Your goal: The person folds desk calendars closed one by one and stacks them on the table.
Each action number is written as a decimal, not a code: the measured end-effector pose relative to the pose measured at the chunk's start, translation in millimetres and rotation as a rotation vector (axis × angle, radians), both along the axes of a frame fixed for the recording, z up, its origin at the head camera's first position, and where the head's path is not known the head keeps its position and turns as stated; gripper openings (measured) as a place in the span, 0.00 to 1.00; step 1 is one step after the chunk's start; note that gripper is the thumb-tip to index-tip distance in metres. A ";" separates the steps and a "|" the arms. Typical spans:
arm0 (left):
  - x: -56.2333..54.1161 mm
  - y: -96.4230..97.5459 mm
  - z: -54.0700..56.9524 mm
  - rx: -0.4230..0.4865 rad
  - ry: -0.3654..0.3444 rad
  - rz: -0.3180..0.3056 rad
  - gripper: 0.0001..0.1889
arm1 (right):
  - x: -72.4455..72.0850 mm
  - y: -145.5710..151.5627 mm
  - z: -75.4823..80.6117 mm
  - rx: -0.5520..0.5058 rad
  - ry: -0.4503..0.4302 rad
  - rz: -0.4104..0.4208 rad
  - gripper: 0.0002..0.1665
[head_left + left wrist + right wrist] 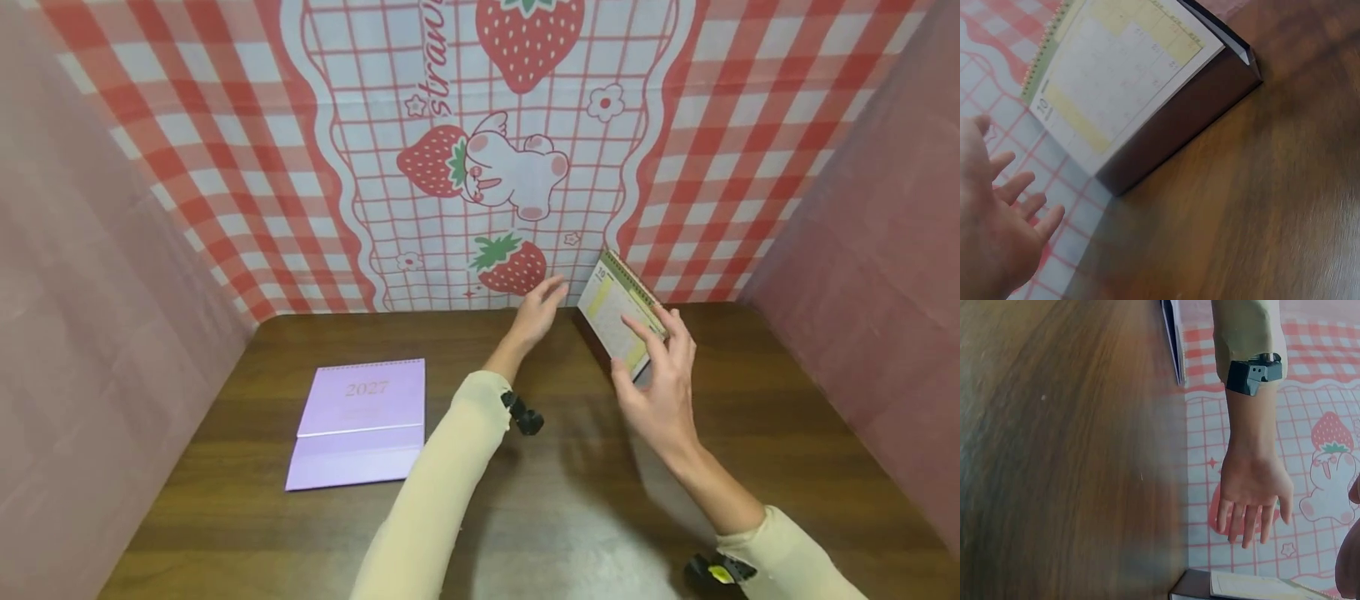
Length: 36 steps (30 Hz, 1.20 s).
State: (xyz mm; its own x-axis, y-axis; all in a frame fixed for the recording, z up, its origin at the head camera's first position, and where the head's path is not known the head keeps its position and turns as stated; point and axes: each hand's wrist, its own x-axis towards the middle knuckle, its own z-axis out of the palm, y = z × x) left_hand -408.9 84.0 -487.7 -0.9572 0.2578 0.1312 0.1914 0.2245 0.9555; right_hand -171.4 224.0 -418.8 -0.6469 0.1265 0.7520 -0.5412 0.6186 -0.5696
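A spiral-bound desk calendar [609,327] with a green top strip stands tilted on its dark brown base [1179,128], at the back of the table. Its page shows 10 and yellow-marked date columns. My left hand [537,317] reaches to the left of this calendar, fingers extended and apart from it in the left wrist view. In front of the calendar's right part is my right hand [663,396], its fingers spread and loosely bent, overlapping the page in the head view. Neither hand grips anything.
A purple calendar [360,454] marked 2027 stands at the left of the brown wooden table [555,517]. Behind the table hangs a red-and-white checked cloth [720,167] with strawberries, and pinkish panels [862,200] flank both sides. Small black devices [522,414] sit on both wrists.
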 end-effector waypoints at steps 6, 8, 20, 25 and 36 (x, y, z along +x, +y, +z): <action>-38.4 13.5 -39.7 0.143 -0.030 -0.068 0.32 | -1.0 6.1 -2.9 -0.024 0.004 -0.030 0.35; -45.0 16.8 -45.7 0.175 -0.027 -0.084 0.34 | -0.6 8.9 -3.9 -0.038 -0.016 -0.044 0.38; -52.5 35.1 -40.3 0.068 0.074 -0.140 0.40 | -3.2 18.7 -8.7 -0.149 -0.139 -0.059 0.54; -31.7 38.3 -10.1 0.007 0.107 -0.143 0.37 | -4.2 20.7 -11.4 -0.194 -0.210 -0.086 0.59; 63.5 27.6 82.6 -0.207 0.284 -0.257 0.33 | -3.2 29.1 -14.4 -0.317 -0.461 -0.099 0.60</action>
